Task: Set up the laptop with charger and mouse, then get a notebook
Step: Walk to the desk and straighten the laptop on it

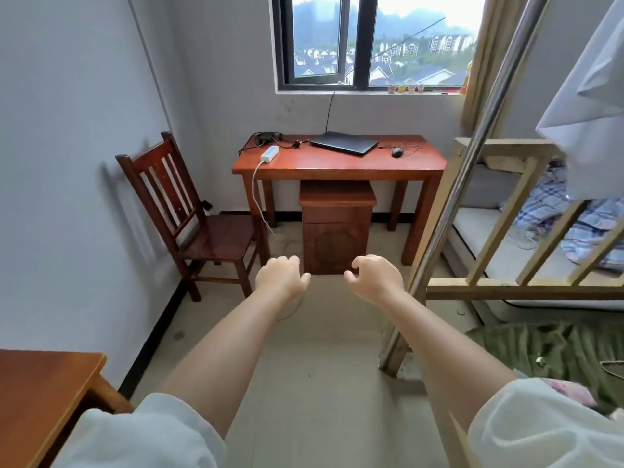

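**Not at the desk yet, hands empty, cables are the risk**

Head view, the only one I have. My left hand (282,276) and right hand (373,278) are stretched out in front of me over bare floor, fingers loosely curled, holding nothing. Both are well short of the desk (337,165) under the window.

The laptop (344,143) lies closed on the desk top, toward the back. The mouse (397,152) sits just to its right, its thin cord looped loosely beside it. At the back left corner is a dark block I take to be the charger (266,137), with black cable tangled around it and running toward the laptop. The white power strip (269,154) lies near the left front, its cord dropping off the edge to the floor. No notebook visible; it may be in the small cabinet (336,224) under the desk, can't tell.

Risks as I judge them:
- The white cord trails over the floor by the desk leg and chair (189,211); a foot catching it would drag the strip off.
- Pulling the charger cable while it is tangled could shift the laptop.
- Lifting the mouse could snag its loose cord on the laptop corner.
- The metal pole (472,170) of the bunk stands close on my right; an elbow could clip it.
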`<state>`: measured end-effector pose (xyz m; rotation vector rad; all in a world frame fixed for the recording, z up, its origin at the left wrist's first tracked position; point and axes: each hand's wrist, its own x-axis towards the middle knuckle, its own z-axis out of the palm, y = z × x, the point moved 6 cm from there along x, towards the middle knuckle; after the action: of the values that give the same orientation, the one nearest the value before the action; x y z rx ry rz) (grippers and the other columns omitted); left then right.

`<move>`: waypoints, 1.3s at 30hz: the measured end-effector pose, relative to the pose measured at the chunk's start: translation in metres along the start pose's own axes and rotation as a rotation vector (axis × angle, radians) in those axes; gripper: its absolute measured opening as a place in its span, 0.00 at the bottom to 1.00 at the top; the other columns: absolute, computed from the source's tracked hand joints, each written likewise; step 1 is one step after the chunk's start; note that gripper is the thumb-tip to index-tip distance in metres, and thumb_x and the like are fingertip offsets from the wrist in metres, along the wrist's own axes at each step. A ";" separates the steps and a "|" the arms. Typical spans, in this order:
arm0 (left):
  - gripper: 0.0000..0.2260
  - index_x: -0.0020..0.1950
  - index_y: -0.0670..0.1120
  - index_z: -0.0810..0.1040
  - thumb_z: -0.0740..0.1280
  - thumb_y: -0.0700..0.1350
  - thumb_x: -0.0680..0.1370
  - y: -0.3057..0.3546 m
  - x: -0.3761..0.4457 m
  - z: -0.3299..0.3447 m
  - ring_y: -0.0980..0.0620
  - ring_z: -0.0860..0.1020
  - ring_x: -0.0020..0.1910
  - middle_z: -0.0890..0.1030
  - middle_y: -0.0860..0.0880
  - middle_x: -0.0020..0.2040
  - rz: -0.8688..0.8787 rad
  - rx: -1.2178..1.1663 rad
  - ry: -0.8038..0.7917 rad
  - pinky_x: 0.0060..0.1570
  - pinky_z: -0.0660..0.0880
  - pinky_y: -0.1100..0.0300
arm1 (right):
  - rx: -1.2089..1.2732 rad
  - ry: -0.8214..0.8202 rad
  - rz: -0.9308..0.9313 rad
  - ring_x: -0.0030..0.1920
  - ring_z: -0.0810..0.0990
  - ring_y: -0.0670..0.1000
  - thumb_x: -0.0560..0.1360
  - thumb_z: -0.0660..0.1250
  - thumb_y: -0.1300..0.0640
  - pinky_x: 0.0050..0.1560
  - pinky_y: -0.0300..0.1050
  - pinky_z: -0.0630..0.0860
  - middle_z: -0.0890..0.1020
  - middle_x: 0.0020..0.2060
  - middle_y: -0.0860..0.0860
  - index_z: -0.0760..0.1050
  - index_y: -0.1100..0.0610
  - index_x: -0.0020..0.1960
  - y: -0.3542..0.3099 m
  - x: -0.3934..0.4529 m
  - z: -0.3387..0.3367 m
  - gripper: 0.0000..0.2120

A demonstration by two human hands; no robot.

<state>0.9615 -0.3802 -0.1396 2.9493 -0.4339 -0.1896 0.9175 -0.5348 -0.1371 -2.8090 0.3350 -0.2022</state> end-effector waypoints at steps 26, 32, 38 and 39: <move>0.18 0.64 0.42 0.69 0.55 0.52 0.80 0.034 0.705 -0.041 0.43 0.71 0.64 0.74 0.43 0.63 0.017 0.190 -0.069 0.58 0.72 0.51 | 0.004 0.004 0.117 0.56 0.78 0.57 0.76 0.60 0.53 0.50 0.47 0.76 0.81 0.56 0.56 0.77 0.60 0.56 0.120 0.695 0.059 0.15; 0.17 0.64 0.42 0.69 0.54 0.49 0.80 0.046 0.843 -0.058 0.42 0.71 0.63 0.74 0.42 0.64 -0.026 0.211 -0.086 0.58 0.71 0.51 | 0.035 -0.033 0.162 0.55 0.78 0.59 0.75 0.59 0.55 0.51 0.47 0.76 0.81 0.56 0.59 0.77 0.62 0.55 0.155 0.837 0.065 0.15; 0.18 0.65 0.43 0.69 0.55 0.51 0.80 0.044 0.975 -0.050 0.42 0.71 0.64 0.74 0.42 0.64 -0.057 0.210 -0.138 0.58 0.71 0.52 | 0.040 -0.065 0.223 0.53 0.78 0.59 0.75 0.59 0.57 0.44 0.44 0.73 0.81 0.53 0.59 0.78 0.63 0.51 0.190 0.948 0.095 0.13; 0.18 0.65 0.43 0.69 0.55 0.51 0.80 0.044 0.998 -0.046 0.42 0.71 0.64 0.74 0.42 0.65 -0.054 0.209 -0.143 0.58 0.71 0.52 | 0.033 -0.077 0.243 0.52 0.78 0.59 0.74 0.59 0.58 0.42 0.43 0.71 0.81 0.51 0.59 0.78 0.63 0.49 0.199 0.965 0.102 0.13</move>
<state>1.9045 -0.7105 -0.1891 3.1675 -0.4157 -0.3863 1.8234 -0.9314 -0.1971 -2.7037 0.6418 -0.0448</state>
